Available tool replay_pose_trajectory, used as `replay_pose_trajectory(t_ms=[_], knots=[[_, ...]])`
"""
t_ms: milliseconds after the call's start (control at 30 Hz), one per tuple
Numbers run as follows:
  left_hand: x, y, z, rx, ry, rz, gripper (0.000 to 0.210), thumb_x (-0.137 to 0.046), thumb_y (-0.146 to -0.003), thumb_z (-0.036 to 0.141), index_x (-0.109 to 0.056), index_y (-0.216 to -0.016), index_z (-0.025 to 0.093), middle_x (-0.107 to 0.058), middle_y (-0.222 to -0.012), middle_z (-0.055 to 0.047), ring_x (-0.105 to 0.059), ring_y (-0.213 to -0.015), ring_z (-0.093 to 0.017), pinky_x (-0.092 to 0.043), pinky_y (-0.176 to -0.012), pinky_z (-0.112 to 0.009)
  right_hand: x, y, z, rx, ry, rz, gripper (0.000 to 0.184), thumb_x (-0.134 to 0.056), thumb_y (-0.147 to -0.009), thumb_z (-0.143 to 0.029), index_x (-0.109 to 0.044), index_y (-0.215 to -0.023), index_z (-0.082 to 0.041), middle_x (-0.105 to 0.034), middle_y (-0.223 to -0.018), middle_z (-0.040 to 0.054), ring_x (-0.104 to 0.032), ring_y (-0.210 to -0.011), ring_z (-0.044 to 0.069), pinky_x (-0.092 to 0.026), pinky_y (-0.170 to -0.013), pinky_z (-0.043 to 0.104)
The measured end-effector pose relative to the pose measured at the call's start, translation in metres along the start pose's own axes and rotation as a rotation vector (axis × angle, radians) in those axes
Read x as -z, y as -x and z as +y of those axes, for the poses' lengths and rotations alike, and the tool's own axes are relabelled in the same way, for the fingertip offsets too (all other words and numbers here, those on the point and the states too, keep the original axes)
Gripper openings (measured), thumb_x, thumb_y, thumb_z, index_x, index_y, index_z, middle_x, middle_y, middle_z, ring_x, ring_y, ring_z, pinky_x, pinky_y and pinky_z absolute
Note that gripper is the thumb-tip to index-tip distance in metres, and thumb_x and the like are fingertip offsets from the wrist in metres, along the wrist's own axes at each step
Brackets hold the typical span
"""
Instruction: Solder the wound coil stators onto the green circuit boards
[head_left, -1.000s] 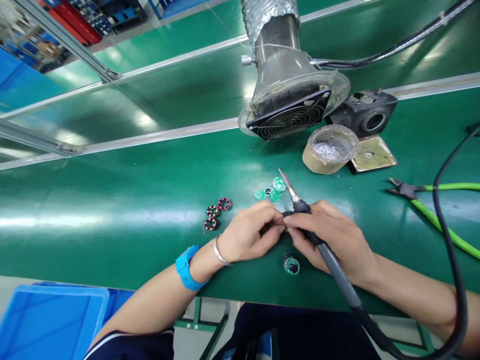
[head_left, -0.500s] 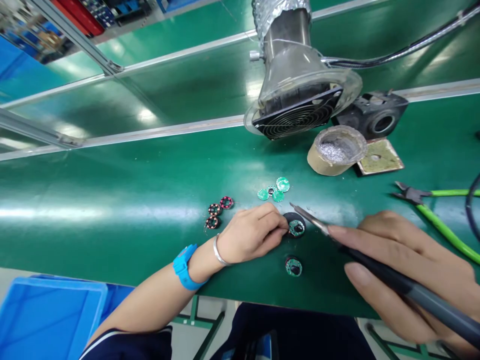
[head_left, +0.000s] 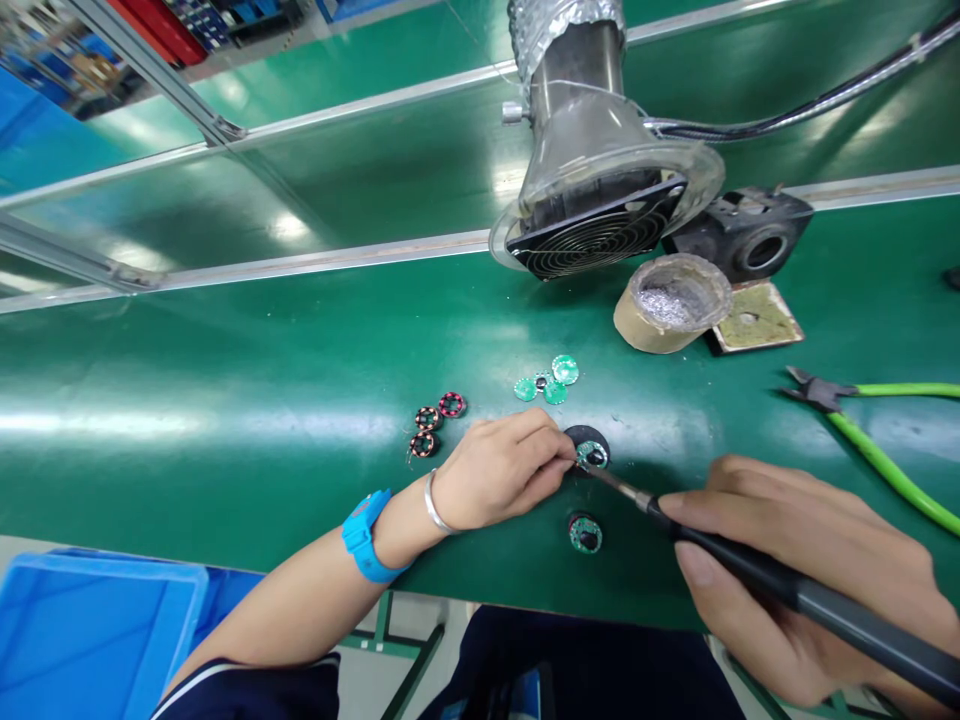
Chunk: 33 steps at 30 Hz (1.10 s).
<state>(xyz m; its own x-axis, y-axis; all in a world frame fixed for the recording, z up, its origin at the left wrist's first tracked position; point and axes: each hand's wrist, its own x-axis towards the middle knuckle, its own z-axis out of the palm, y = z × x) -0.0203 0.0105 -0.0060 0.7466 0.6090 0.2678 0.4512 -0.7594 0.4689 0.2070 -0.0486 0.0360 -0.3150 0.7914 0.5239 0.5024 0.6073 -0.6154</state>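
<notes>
A small round green circuit board (head_left: 594, 455) with a dark part at its middle sits on a black round base (head_left: 582, 434). At the board's left edge, the fingertips of my left hand (head_left: 517, 465) are pinched together; what lies between them is too small to make out. My right hand (head_left: 810, 560) grips a soldering iron (head_left: 739, 555) like a pen. The iron's tip reaches the board's lower left edge, close to the left fingertips. Nearer to me lies a second round board (head_left: 585, 534) on a coil. Several small green discs (head_left: 555, 390) lie beyond my left hand.
Three copper-wound ring coils (head_left: 426, 419) lie left of my left hand. On the right are green-handled cutters (head_left: 825, 392), a cup with solder bits (head_left: 673, 310), a sponge tray (head_left: 761, 318) and an iron holder (head_left: 750, 235). A fume extractor (head_left: 600, 235) hangs above the bench's back.
My right hand has brought the soldering iron's tip down and toward me, from beyond the board onto its lower left edge. My left hand stays at the board.
</notes>
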Motion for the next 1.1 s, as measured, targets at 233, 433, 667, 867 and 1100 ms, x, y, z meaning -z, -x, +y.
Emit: replay_pose_trajectory(t_ms=[233,433,667,867,1100], knots=[[0.0,0.001,0.0,-0.001,-0.017,-0.012,0.01,-0.049,-0.093,0.021,-0.057,-0.095,0.018,-0.064,-0.088,-0.002,-0.06,-0.074,-0.011,-0.045,-0.057,-0.021,-0.002,0.0,-0.001,0.009,0.032,0.006,0.02,-0.058,-0.075,-0.008,-0.063,-0.093,-0.016,-0.062,-0.064,0.0016,-0.058,-0.054,0.013,-0.05,-0.049,0.026],[0.0,0.0,0.0,-0.005,-0.03,-0.011,0.01,-0.048,-0.093,0.022,-0.057,-0.095,0.018,-0.064,-0.088,-0.002,-0.06,-0.073,-0.011,-0.044,-0.055,-0.021,0.0,0.0,-0.002,0.015,0.021,0.001,0.02,-0.058,-0.076,-0.007,-0.063,-0.093,-0.015,-0.063,-0.066,0.0022,-0.058,-0.055,0.012,-0.05,-0.05,0.025],[-0.001,0.001,0.0,-0.007,-0.062,-0.015,0.013,-0.047,-0.094,0.024,-0.059,-0.094,0.018,-0.064,-0.087,-0.002,-0.059,-0.071,-0.01,-0.043,-0.054,-0.021,-0.003,0.001,0.0,0.012,0.026,0.012,0.022,-0.058,-0.076,-0.008,-0.063,-0.095,-0.017,-0.064,-0.067,0.0015,-0.058,-0.054,0.012,-0.05,-0.048,0.026],[0.0,0.0,0.001,-0.011,-0.066,-0.018,0.013,-0.046,-0.094,0.022,-0.059,-0.094,0.018,-0.064,-0.086,-0.002,-0.06,-0.071,-0.01,-0.045,-0.054,-0.021,0.0,-0.003,0.002,0.018,-0.016,-0.002,0.022,-0.056,-0.075,-0.007,-0.063,-0.094,-0.015,-0.06,-0.062,0.0018,-0.055,-0.05,0.011,-0.047,-0.045,0.025],[0.001,0.0,0.001,-0.006,-0.067,-0.021,0.013,-0.046,-0.094,0.023,-0.059,-0.093,0.018,-0.064,-0.085,-0.002,-0.06,-0.071,-0.01,-0.045,-0.055,-0.02,0.007,-0.002,-0.001,-0.047,-0.016,-0.011,0.026,-0.056,-0.078,-0.008,-0.062,-0.101,-0.017,-0.06,-0.066,0.0028,-0.056,-0.055,0.013,-0.048,-0.047,0.027]])
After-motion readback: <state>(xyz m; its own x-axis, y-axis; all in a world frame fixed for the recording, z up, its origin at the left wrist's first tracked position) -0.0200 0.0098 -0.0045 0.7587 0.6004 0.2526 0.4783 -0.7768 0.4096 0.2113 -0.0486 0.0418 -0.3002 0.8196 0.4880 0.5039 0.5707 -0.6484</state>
